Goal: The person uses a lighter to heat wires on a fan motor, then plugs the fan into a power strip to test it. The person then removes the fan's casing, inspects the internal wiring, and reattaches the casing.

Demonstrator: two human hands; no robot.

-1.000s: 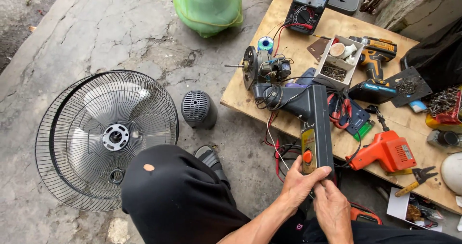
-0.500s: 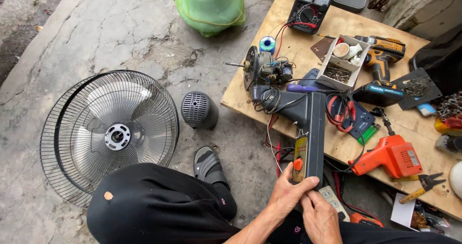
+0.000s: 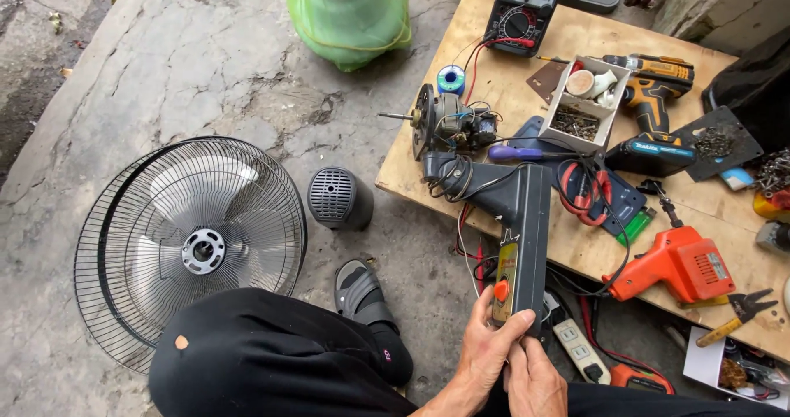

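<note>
Fan stand: the dark grey fan stand (image 3: 527, 228) lies across the near edge of the wooden board (image 3: 461, 71), with its low end sticking out over the ground.
Button panel: a yellow strip with an orange knob (image 3: 501, 289) sits on the low end of the stand, just above the thumb.
Left hand: the left hand (image 3: 487, 347) grips the low end of the stand, fingers closed around it, thumb on top.
Right hand: the right hand (image 3: 535, 376) is pressed against the left hand under the stand; its fingers are curled, but I cannot tell if they hold the stand.
White box: a small white box (image 3: 586, 104) on the board has two parts. One holds little dark screws, the other holds round pale things.
Black tray: a flat black tray (image 3: 724, 141) near the right edge holds a small pile of tiny metal bits.
Green bag: a green plastic bag (image 3: 346, 13) stands on the ground with something dark inside.
Nearby: the fan motor (image 3: 448, 125) with wires touches the top of the stand. An orange drill (image 3: 679, 265) lies to the right. The fan cage (image 3: 189, 244) lies on the ground, well apart.
Change: both hands were on the low end of the stand half a second ago too. The stand has stayed in the same place on the board.
</note>
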